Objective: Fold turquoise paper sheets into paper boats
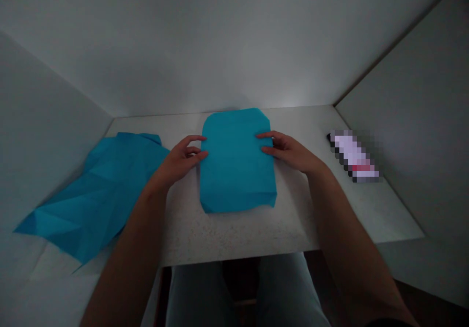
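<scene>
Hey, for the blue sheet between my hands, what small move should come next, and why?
I'd probably smooth the blue sheet along its near edge: that edge looks wavy, while your left hand and right hand touch only its sides.

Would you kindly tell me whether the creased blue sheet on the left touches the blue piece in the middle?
Apart. The head view shows white tabletop between the creased blue sheet and the blue piece.

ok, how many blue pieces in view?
2: squarish blue piece between left hand and right hand; creased blue piece at left, partly behind left forearm. Others may be hidden.
</scene>
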`<state>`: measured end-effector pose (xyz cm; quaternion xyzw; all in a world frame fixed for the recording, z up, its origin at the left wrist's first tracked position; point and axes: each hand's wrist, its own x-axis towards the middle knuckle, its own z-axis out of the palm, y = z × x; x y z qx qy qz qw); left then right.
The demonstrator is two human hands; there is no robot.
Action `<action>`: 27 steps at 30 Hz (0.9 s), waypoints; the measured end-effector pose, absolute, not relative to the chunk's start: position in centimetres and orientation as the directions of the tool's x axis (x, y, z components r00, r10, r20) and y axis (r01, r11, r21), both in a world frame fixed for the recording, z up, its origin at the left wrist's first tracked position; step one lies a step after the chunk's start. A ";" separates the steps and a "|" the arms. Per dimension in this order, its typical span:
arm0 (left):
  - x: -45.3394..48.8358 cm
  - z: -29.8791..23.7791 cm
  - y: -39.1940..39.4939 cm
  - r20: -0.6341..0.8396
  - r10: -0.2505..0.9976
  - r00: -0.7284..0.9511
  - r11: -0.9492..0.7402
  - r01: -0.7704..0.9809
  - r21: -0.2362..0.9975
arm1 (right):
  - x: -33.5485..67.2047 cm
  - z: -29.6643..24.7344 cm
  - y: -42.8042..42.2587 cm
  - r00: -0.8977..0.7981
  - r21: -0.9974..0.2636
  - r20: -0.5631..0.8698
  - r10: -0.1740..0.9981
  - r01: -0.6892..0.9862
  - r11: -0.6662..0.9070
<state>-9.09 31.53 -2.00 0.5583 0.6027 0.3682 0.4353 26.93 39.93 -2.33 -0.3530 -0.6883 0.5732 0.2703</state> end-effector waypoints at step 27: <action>-11.2 -2.1 31.0 -0.092 0.990 0.109 -0.004 0.668 0.744 | 27.1 -2.4 40.1 -0.565 -0.941 -0.009 0.825 0.284 0.184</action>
